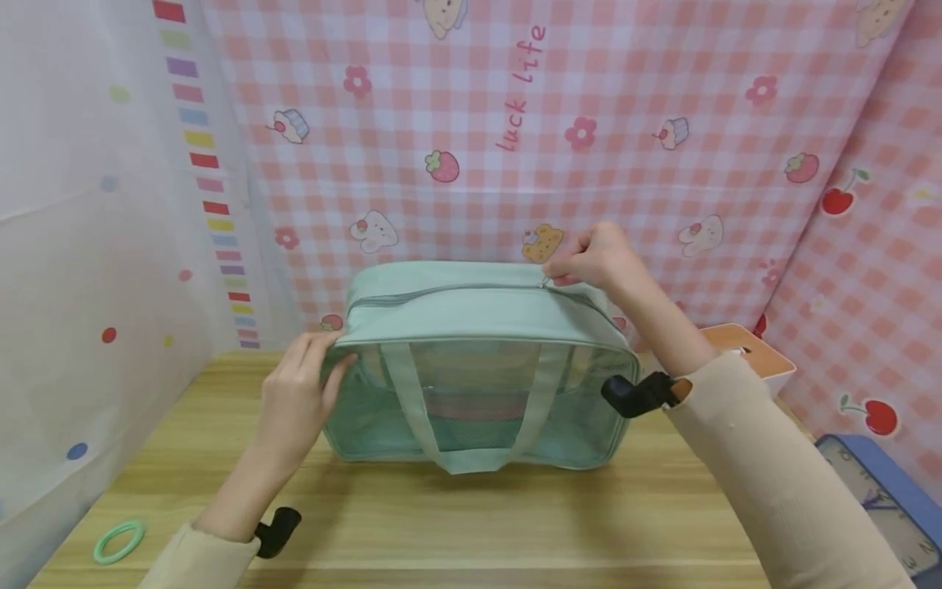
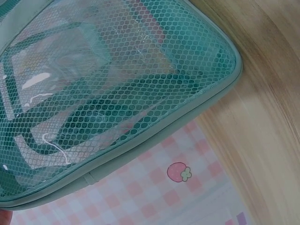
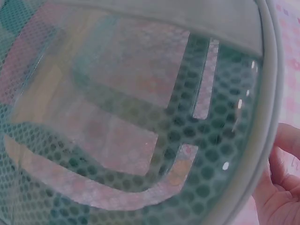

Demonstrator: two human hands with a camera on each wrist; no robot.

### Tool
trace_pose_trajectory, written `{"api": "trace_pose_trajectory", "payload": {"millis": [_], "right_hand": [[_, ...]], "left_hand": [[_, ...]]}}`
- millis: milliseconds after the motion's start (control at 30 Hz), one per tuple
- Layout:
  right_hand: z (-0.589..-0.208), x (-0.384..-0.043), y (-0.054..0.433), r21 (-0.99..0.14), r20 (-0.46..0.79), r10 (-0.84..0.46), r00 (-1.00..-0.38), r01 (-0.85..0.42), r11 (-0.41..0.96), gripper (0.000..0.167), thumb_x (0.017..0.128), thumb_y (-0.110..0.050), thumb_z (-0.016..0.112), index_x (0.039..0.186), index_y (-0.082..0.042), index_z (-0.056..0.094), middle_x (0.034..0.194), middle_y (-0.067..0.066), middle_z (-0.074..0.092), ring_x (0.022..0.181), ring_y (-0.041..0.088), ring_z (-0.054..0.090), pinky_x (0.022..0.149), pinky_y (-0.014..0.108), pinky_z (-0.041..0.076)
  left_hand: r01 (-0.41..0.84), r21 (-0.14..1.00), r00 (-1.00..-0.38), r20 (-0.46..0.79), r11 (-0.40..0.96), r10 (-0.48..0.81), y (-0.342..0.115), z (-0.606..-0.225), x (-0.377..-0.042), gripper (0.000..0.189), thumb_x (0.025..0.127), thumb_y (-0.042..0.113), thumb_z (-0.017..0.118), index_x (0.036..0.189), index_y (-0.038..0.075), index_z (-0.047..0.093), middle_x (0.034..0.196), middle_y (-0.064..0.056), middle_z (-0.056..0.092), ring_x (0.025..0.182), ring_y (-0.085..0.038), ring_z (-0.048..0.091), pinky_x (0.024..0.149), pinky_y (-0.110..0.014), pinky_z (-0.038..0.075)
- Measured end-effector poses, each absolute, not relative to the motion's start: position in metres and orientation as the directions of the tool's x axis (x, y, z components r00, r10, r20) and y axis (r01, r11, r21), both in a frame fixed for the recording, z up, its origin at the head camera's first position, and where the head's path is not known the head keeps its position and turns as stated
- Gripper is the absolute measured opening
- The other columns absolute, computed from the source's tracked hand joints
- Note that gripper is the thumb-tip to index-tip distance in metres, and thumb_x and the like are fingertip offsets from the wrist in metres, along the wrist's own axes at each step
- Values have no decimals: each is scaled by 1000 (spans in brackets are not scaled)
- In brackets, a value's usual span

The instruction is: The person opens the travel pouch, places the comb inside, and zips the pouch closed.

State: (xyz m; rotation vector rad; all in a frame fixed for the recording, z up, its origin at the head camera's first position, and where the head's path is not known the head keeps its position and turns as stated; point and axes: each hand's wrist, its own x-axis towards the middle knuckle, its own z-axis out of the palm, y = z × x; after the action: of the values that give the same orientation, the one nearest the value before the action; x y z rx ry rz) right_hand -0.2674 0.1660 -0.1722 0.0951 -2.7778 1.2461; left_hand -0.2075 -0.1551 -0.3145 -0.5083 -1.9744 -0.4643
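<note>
A mint-green bag with clear and mesh panels stands upright on the wooden table. My left hand holds its upper left corner, the thumb on the front side and the fingers over the top edge. On top, right of the middle, my right hand pinches the zipper pull between thumb and fingers. The zipper runs across the bag's top. In the left wrist view the mesh side fills much of the picture, with only a fingertip at the lower left. Something pinkish shows through the panels; its kind is unclear.
An orange-topped white box stands behind my right forearm. A blue clock is at the right edge. Near the front left lies a light-green ring. A pink checked cloth hangs behind the bag.
</note>
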Motion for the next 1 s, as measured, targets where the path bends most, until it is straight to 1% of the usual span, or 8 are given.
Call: {"api": "trace_pose_trajectory", "payload": {"millis": [200,333,500,567,633,733,867,1000], "right_hand": [[-172,-266,174,-737,108,-14,-994,-90,670,20,79,-17,71,67,-3,62,63,-2,66,64,10,65,85,36,53],[-172,-266,182,-707,121,-8,-993,-92,702,22,78,-19,71,66,-3,61,61,-4,66,68,14,67,65,27,52],[-174,-266,191,-709,117,12,-993,-75,702,28,78,-21,72,63,-3,56,65,-3,66,67,11,65,48,25,35],[-174,-265,193,-726,111,13,-994,-72,684,28,79,-20,71,61,-3,57,86,2,67,64,5,63,57,26,44],[-174,-264,195,-742,105,14,-994,-69,667,23,80,-18,71,65,-3,62,105,11,62,63,2,63,78,30,52],[-175,-263,197,-761,97,2,-995,-73,645,18,81,-17,70,73,0,67,125,18,53,66,4,66,104,39,41],[-177,-263,203,-718,109,27,-994,-60,694,19,80,-20,70,79,-1,68,97,13,68,75,15,68,88,36,52],[-180,-262,212,-684,110,49,-993,-39,729,20,79,-24,71,79,-4,69,68,-2,67,74,16,65,79,35,52]], "left_hand": [[540,105,-400,905,835,144,-155,-315,-208,32,71,2,75,99,-6,61,89,-17,61,79,-30,63,59,-41,56],[541,104,-394,908,834,142,-154,-314,-207,32,71,2,75,98,-6,61,88,-17,60,79,-30,63,58,-41,56],[545,109,-394,908,832,140,-153,-314,-207,31,71,1,75,98,-6,61,88,-17,61,79,-30,63,59,-41,56],[546,109,-393,909,830,139,-153,-314,-207,31,71,2,75,98,-6,61,88,-17,61,79,-30,63,60,-41,56],[549,111,-391,910,828,137,-153,-314,-207,31,71,2,75,98,-6,61,88,-17,61,79,-30,63,60,-41,56],[550,111,-386,912,828,135,-152,-314,-207,31,71,2,75,97,-6,61,88,-17,61,79,-30,63,60,-42,56],[550,111,-387,912,828,134,-152,-314,-207,31,71,2,75,97,-6,61,88,-17,61,79,-30,63,60,-41,56],[552,112,-385,913,826,133,-152,-313,-208,32,70,2,75,98,-6,61,88,-17,61,78,-30,63,60,-41,56]]}}
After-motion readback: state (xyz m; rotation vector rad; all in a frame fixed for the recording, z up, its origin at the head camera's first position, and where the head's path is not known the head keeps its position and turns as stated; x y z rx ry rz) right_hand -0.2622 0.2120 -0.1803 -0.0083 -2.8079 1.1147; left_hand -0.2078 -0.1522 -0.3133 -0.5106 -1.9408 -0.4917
